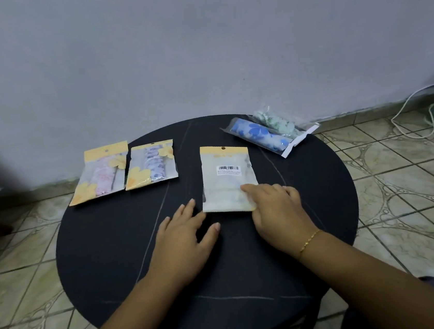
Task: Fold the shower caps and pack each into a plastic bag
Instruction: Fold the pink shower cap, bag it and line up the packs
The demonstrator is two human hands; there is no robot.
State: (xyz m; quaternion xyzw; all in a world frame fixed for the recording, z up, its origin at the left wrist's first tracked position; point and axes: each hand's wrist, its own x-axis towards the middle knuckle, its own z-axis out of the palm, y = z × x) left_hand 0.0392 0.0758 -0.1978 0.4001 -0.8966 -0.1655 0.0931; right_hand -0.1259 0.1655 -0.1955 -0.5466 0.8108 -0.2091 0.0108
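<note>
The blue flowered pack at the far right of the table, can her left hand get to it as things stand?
Probably not easily: the left hand lies flat near the front, and the right hand and the barcode bag sit between it and the blue flowered pack.

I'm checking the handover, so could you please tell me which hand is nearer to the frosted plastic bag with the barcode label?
Right. The right hand rests on the near right corner of the frosted plastic bag with the barcode label; the left hand lies flat on the table just left of it.

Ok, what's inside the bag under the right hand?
Through the frosted back of the barcode bag a pale folded shape with faint blue shows, likely a cap. The right hand covers its lower right corner, hiding that part.
</note>
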